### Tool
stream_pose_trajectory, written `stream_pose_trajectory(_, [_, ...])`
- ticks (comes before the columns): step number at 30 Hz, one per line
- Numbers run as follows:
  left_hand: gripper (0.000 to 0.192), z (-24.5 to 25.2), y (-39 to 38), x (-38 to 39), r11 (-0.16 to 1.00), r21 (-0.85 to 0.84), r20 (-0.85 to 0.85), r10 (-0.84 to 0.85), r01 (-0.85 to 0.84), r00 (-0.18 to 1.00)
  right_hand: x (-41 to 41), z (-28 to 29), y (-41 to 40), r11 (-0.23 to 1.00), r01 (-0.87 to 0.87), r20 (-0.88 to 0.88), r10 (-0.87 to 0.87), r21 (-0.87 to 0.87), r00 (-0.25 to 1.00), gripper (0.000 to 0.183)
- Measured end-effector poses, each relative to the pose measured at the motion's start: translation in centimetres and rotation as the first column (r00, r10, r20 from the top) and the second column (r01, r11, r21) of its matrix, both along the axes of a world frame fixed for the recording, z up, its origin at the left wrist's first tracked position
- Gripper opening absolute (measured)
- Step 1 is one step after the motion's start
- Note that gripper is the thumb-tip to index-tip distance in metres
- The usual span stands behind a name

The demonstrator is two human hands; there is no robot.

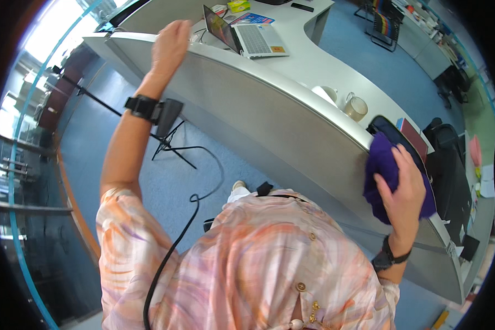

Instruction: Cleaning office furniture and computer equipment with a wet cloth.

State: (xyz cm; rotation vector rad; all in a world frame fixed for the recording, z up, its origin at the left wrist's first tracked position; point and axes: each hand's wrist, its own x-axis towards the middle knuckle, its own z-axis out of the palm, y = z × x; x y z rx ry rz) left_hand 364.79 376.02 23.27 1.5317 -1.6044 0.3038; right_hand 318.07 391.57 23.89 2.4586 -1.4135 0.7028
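Note:
My right hand (404, 189) presses a purple cloth (381, 165) against the top edge of the grey cubicle partition (272, 84), at the right of the view. The cloth hangs over both sides of that edge. At the upper left my left hand (171, 43) is at the partition's far top edge, its fingers together and curled; whether it touches the edge is hard to tell. No object shows in it. An open laptop (255, 39) stands on the desk just beyond that hand. Both wrists wear black straps.
Behind the partition, a glass mug (355, 108), a white cup (330, 93), a dark bag (381, 123) and a maroon book (413, 138) are on the white desk (305, 62). A black tripod stand (165, 142) is on the blue floor at left. A black cable (173, 247) runs over my shirt.

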Motion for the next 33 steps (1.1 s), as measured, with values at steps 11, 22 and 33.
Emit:
stream_pose_trajectory(11, [0.043, -1.8, -9.1, 10.0, 0.873, 0.347, -0.062, -0.344, 0.343, 0.937, 31.7, -0.7, -15.2, 0.943, -0.313, 0.031, 0.312, 0.111, 0.95, 0.029])
stream_pose_trajectory(22, [0.049, -2.2, -7.3, 9.6, 0.922, 0.334, 0.081, -0.237, 0.197, 0.968, 8.0, 0.9, -3.4, 0.847, 0.291, 0.228, -0.421, 0.444, 0.878, 0.038])
stream_pose_trajectory(33, [0.044, -2.6, -8.0, 8.6, 0.915, 0.346, 0.06, -0.24, 0.205, 0.969, 28.4, 0.2, -12.9, 0.972, -0.104, 0.16, 0.071, 0.212, 0.985, 0.036])
